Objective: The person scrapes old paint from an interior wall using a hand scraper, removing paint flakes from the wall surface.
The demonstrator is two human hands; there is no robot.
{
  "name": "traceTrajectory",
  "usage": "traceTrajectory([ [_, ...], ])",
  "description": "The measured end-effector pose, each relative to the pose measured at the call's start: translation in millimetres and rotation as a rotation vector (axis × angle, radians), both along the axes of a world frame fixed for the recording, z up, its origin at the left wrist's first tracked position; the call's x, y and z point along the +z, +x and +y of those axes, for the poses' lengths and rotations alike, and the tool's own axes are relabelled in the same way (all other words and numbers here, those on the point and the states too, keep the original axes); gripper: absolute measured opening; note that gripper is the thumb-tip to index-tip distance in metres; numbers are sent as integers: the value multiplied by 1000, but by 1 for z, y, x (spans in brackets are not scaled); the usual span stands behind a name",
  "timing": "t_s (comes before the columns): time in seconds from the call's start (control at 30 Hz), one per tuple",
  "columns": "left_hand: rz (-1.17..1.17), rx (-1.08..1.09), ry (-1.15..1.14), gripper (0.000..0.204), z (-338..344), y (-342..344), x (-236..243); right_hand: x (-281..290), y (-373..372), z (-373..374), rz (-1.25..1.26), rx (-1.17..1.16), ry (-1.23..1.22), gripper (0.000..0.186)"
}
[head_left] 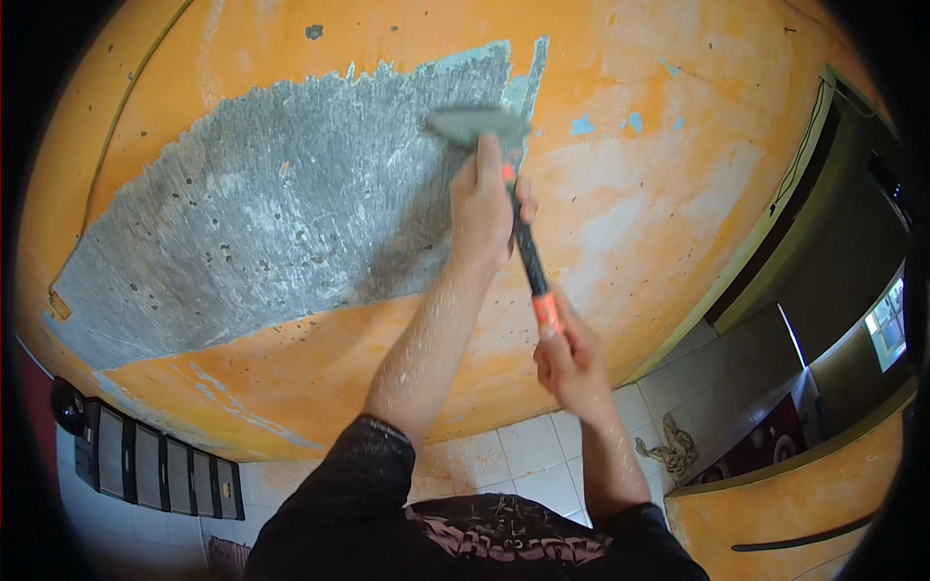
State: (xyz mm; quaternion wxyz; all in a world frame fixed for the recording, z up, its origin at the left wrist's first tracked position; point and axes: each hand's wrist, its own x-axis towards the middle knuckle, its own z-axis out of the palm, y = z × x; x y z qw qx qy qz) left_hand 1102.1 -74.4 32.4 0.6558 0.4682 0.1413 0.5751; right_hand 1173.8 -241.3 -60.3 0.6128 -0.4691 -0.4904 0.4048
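Note:
My left hand (pixel 484 208) is closed around the upper handle of a long scraper, just below its wide grey blade (pixel 475 124), which is slightly blurred. My right hand (pixel 572 353) grips the orange lower end of the black handle. The blade is over the right part of a scraped grey patch (pixel 242 213) on the orange wall (pixel 659 223), near a thin strip of exposed pale blue. Whether it touches the surface is unclear. Both forearms are flecked with pale bits.
A black drawer unit (pixel 155 460) stands at the lower left. A cord (pixel 111 136) runs down the wall's left side. The tiled floor (pixel 533 445) shows below, with a crumpled cloth (pixel 668 445) at right. An opening with a window (pixel 882 320) and a low orange partition (pixel 775 513) are at right.

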Motion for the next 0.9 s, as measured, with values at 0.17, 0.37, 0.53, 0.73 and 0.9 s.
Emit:
traceTrajectory([
  [0.17, -42, -16, 32, 55, -4, 7, 16, 20, 8, -4, 28, 10, -3, 52],
  [0.37, 2, 0, -55, 47, -5, -3, -3, -7, -3, -3, 40, -22, -15, 51],
  [0.53, -24, 11, 65, 57, -3, 10, 35, 39, 9, -3, 56, 26, -1, 53],
  [0.73, 14, 2, -39, 54, -5, -4, -10, -9, -5, -6, 7, -9, -3, 50],
  [0.9, 2, 35, 57, 56, -3, 7, 39, 43, 7, 4, 21, 37, 68, 49],
])
